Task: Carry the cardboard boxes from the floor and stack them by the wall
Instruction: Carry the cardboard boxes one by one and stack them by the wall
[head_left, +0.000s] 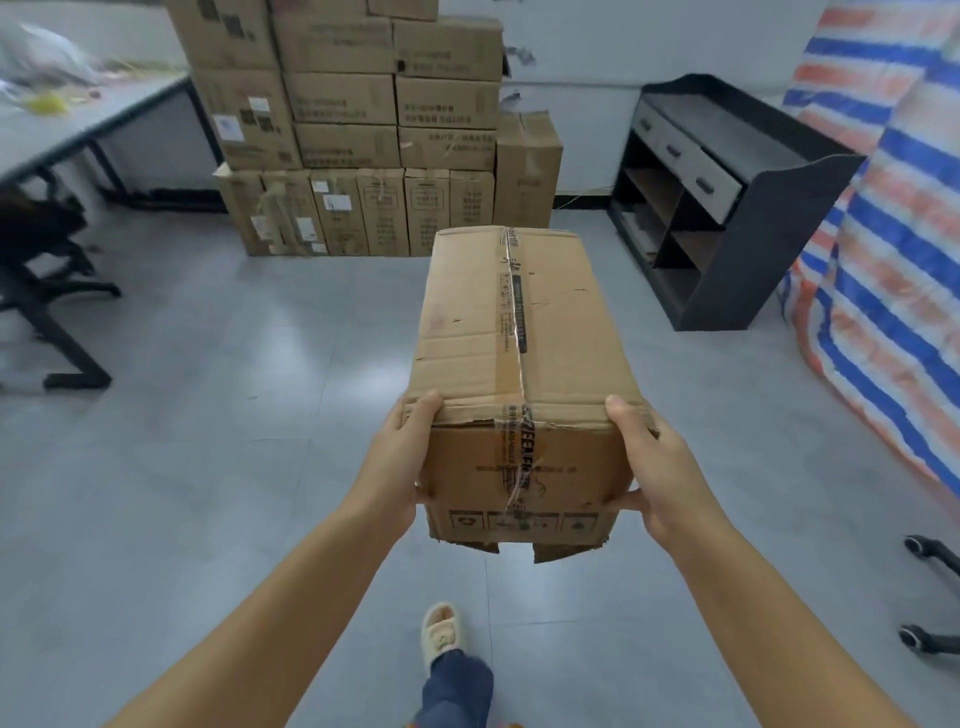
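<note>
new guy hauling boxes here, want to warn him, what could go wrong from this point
The carried box has torn bottom flaps hanging loose, so its base might give way. The left hand and right hand grip only its near end, so the far end could dip. The open slipper leaves toes exposed if it drops.

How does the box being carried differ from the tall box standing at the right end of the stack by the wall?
The carried box is off the floor, gripped at its near end by the left hand and right hand; the tall box rests on the floor against the stack. The carried box lies lengthwise, the tall box stands upright. The carried box's bottom edge is torn; the tall box's top looks ragged. Both are plain brown cardboard.
</note>
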